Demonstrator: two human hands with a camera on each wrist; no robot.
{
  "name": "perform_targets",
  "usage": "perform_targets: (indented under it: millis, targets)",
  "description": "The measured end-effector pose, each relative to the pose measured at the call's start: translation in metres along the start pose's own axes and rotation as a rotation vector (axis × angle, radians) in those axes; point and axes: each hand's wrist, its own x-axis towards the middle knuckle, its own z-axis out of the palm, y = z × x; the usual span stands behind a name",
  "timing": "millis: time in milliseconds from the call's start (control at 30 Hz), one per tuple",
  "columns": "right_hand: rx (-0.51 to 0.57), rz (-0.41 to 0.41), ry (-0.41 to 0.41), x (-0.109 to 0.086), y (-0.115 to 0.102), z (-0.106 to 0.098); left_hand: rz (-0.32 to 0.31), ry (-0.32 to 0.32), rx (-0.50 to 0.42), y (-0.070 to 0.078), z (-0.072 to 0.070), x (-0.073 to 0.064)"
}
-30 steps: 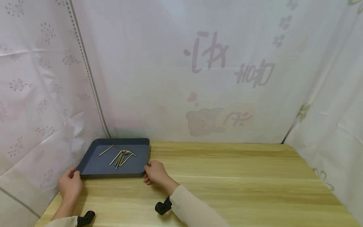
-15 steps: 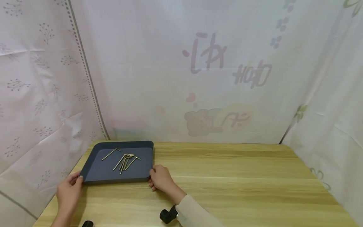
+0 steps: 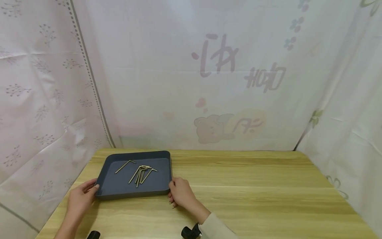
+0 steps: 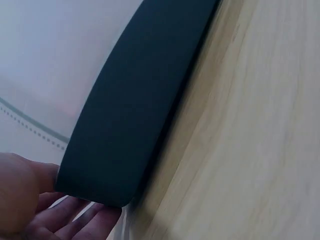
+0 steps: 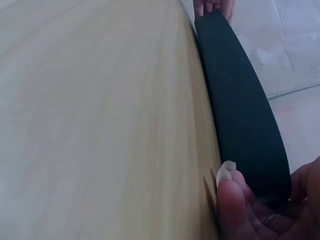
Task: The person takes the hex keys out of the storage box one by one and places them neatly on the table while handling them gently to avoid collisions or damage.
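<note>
A dark grey rectangular tray (image 3: 116, 189) sits at the left of the wooden table, slightly turned. Inside it lie several thin brass-coloured L-shaped rods (image 3: 134, 175), like hex keys, most bunched together, with one rod (image 3: 122, 167) apart toward the back left. My left hand (image 3: 79, 200) grips the near left corner, thumb at the rim and fingers under the base in the left wrist view. At the near right corner, my right hand (image 3: 182, 192) holds the tray, thumb at the wall, fingers curled beneath. The right wrist view shows the tray's outer wall (image 5: 245, 105) running between both hands.
The wooden tabletop (image 3: 253, 192) extends to the right of the tray. A pale printed curtain (image 3: 161, 83) hangs behind the table, and another patterned curtain (image 3: 38, 132) closes off the left side. Black wrist-camera mounts (image 3: 191, 232) show on the wrists.
Both hands have moved the tray to the right and toward the near edge, away from the left curtain. The rods travelled with it, keeping much the same arrangement.
</note>
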Motion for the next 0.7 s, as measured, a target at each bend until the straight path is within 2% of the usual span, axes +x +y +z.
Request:
perform_targets:
  millis: [267,367,500,700]
  targets:
    - [-0.001,-0.013,0.033,-0.008,0.006,-0.012,0.049,-0.014,0.043,0.01,0.012,0.002]
    - [0.001,-0.017,0.036,-0.01,0.008,-0.016,0.093,-0.031,0.084,0.014,0.017,0.003]
    - [0.002,-0.028,0.053,-0.013,0.011,-0.018,0.163,0.008,0.15,0.02,0.025,-0.002]
    - [-0.022,-0.03,0.06,-0.02,0.013,-0.025,0.212,0.054,0.19,0.028,0.034,-0.012]
